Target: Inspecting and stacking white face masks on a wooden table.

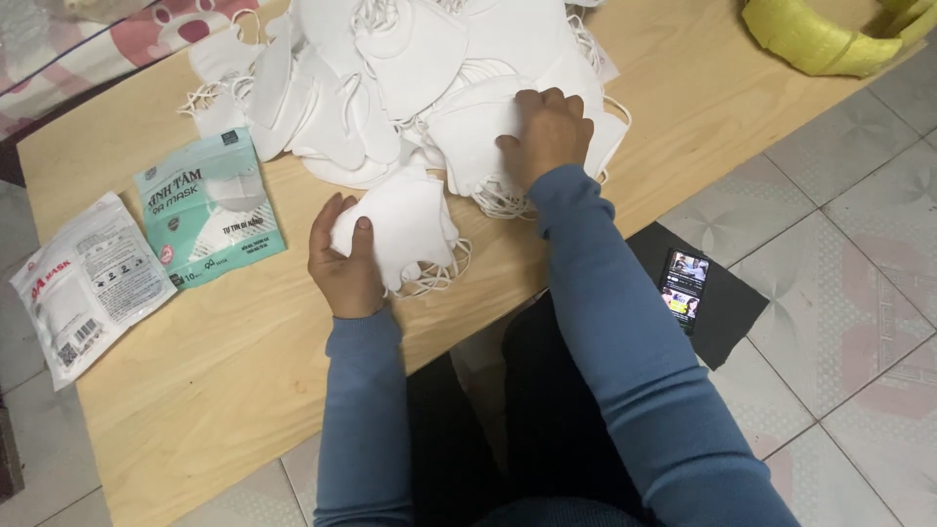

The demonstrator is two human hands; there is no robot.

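Observation:
A big heap of white face masks with elastic ear loops lies at the far side of a low wooden table. My left hand grips a small stack of folded white masks just in front of the heap, its thumb pressed on top. My right hand reaches into the heap's right side, fingers curled over a single white mask and pinching it. Both arms wear blue sleeves.
Two flat mask packets lie on the table's left: a teal one and a white one. A yellow roll sits at the far right corner. A lit phone rests on a black cloth on the tiled floor.

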